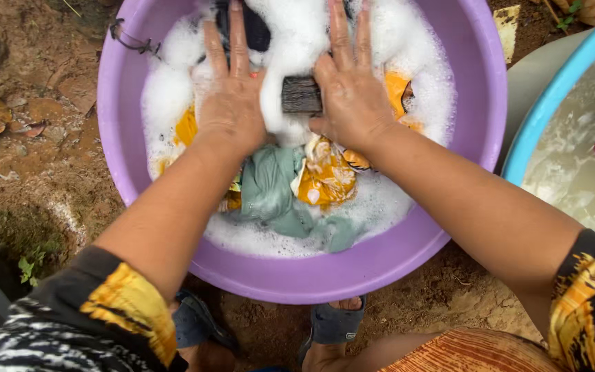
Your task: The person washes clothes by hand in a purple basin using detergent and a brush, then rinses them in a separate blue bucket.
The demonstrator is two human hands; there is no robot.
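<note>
Head view: foam (297, 41) hides cloth (270, 186) beneath hands (232, 103).
</note>
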